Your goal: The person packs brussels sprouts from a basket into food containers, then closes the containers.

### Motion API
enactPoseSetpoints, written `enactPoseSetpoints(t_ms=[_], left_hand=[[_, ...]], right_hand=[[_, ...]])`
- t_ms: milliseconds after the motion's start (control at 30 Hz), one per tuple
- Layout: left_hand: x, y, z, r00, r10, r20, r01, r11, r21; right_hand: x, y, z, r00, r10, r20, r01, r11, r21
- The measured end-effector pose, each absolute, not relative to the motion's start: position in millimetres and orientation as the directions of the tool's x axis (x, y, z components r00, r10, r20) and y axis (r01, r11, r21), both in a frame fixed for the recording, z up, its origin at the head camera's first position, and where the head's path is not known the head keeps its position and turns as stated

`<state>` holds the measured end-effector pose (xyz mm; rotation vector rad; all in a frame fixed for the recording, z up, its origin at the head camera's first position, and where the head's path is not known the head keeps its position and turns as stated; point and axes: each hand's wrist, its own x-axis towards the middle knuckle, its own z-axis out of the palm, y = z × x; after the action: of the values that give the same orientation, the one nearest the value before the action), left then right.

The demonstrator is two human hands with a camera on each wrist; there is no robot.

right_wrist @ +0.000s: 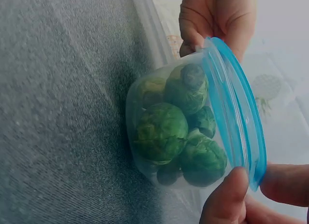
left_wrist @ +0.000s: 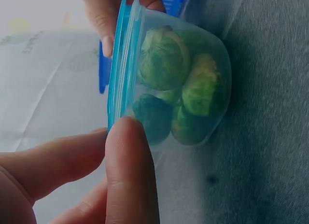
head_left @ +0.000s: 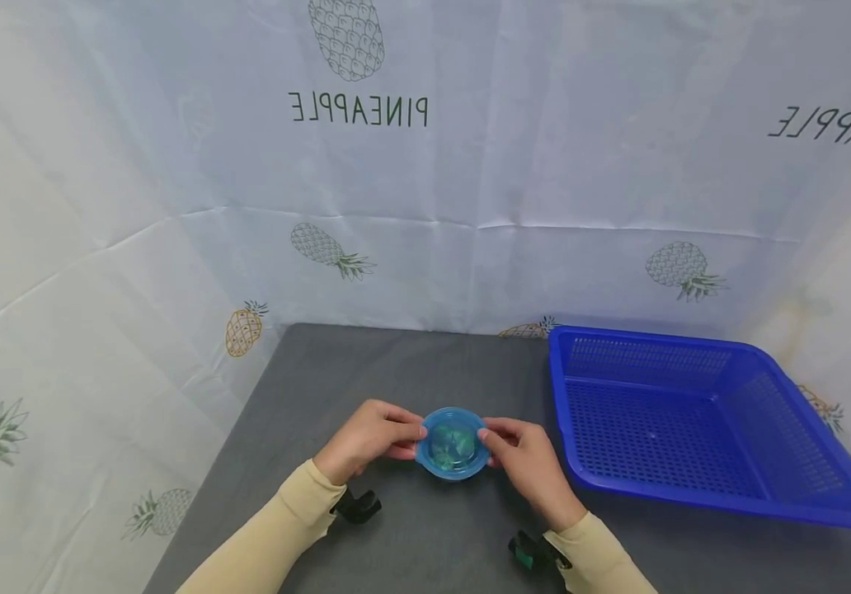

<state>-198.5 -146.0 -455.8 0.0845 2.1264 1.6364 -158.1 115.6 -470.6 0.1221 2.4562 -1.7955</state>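
between the fingers of both hands: tub of sprouts pinched at its rim, lid on, resting on worktop; basket unfilled.

- The head camera is looking forward and down from above the grey table, taking in both hands, the blue basket on the right and the pineapple-print sheet behind.
- The left wrist camera is sitting very close, low beside the left hand, facing across the tabletop at the side of the clear container, with its picture turned sideways.
- The right wrist camera is looking from the opposite side, just as close, past the right hand.
- All three views are sharing the container and the fingertips on its blue lid; each wrist view is also catching the other hand beyond it.
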Motion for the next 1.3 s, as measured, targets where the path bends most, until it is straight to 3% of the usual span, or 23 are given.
enactPoseSetpoints(t_ms=[533,1300], left_hand=[[-218,-145,-462,-0.907,0.280,-0.314,-0.244,0.260,0.934],[-216,-145,-462,-0.903,0.303,-0.306,-0.238,0.240,0.941]], right_hand=[[-179,116,-478,-0.987,-0.002,-0.159,0.155,0.201,-0.967],[-185,123,-483,-0.954,-0.153,-0.256,0.251,0.055,-0.967]])
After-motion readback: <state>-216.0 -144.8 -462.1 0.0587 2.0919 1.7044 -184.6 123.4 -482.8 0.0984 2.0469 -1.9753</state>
